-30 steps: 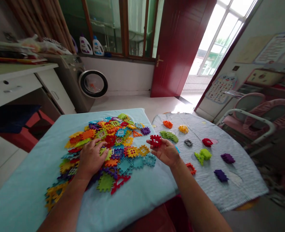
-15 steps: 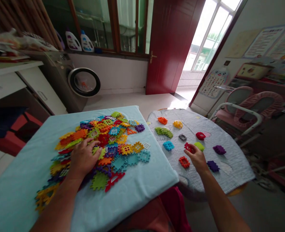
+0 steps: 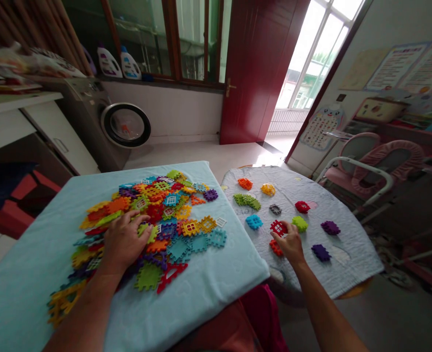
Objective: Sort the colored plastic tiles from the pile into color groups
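My right hand (image 3: 292,244) pinches a red toothed plastic building piece with a window grid (image 3: 277,228) above the round table, just over an orange frame-shaped piece (image 3: 275,248). A stack of lime green pieces (image 3: 300,224) sits right beside its fingers. My left hand (image 3: 127,239) lies over the pile of mixed interlocking pieces (image 3: 179,248) on the nearer table. Its fingers are apart, and a lime green piece (image 3: 151,234) shows between the thumb and forefinger without a clear grip on it.
On the round table's quilted cover (image 3: 292,188) sit small separate groups of pieces: yellow (image 3: 268,189), blue (image 3: 254,221), grey (image 3: 275,209), purple (image 3: 330,228) and others. A pale blue cloth (image 3: 234,264) covers the left table. A pink chair (image 3: 362,166) stands at the right.
My right hand has shifted slightly left and nearer the orange piece, turning the red piece so its window grid faces me. My left hand stays nearly in place on the pile.
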{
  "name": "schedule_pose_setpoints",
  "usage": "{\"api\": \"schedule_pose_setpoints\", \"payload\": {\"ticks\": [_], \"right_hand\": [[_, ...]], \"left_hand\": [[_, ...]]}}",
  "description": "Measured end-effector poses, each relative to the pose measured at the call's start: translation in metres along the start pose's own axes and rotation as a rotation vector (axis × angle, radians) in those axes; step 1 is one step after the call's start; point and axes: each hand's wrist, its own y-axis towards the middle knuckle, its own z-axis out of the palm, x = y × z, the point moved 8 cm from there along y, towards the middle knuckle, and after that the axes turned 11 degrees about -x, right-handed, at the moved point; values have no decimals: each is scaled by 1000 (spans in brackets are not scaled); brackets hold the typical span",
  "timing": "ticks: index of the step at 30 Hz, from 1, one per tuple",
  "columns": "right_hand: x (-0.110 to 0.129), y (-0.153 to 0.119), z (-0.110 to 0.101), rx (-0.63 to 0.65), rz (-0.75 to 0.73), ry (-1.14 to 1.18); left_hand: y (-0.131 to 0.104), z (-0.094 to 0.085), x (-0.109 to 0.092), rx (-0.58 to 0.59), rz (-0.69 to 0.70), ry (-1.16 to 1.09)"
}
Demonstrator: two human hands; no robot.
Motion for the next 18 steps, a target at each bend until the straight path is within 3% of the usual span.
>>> {"api": "schedule_pose_setpoints", "payload": {"ticks": [12, 15, 18], "right_hand": [[20, 9, 23, 51, -65, -8], [11, 29, 19, 43, -56, -28], [-10, 67, 5, -34, -57, -100]], "left_hand": [[-2, 3, 1, 8, 21, 26], [-2, 4, 2, 9, 11, 32], [-2, 4, 3, 12, -8, 23]]}}
